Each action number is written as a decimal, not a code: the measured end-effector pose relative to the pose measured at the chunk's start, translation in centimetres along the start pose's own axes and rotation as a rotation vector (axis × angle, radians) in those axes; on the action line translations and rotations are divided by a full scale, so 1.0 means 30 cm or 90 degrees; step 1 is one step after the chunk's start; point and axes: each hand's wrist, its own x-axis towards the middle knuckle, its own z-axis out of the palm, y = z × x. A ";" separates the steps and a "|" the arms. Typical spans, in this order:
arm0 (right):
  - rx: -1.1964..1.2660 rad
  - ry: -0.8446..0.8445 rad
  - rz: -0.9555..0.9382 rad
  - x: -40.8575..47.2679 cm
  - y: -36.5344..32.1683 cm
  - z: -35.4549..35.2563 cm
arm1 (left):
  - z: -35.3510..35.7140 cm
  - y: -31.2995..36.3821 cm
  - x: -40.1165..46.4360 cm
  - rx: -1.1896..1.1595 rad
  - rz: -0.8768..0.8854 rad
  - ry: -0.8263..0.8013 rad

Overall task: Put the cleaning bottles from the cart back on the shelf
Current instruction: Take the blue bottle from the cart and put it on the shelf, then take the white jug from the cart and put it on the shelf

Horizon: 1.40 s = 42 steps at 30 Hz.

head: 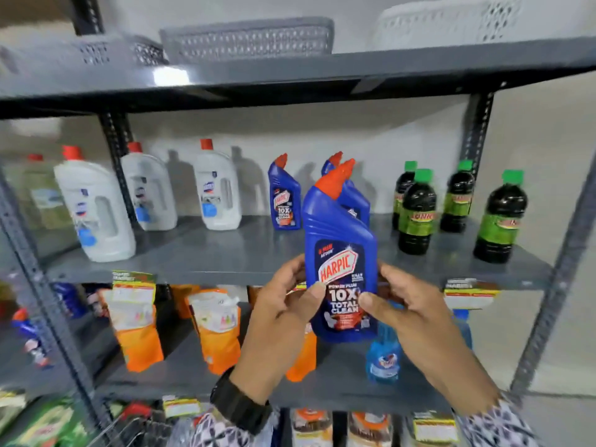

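I hold a blue Harpic bottle point(340, 253) with a red angled cap upright in front of the grey metal shelf point(225, 253). My left hand point(277, 321) grips its left side and my right hand point(406, 314) grips its right side, thumbs on the label. On the shelf behind stand two more blue Harpic bottles point(284, 195), one partly hidden by the held bottle. White red-capped bottles point(96, 204) stand at the left and dark green-capped bottles point(417, 214) at the right. A corner of the wire cart point(135, 427) shows at the bottom left.
Orange refill pouches point(137, 324) and a light blue bottle point(383, 356) stand on the lower shelf. Plastic baskets point(248, 40) sit on the top shelf. Slotted uprights point(477, 130) frame the bay. Bare shelf surface lies in front of the blue bottles.
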 end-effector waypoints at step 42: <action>-0.405 -0.890 0.159 -0.129 1.086 1.508 | -1.221 -1.154 -1.022 0.099 -0.663 0.715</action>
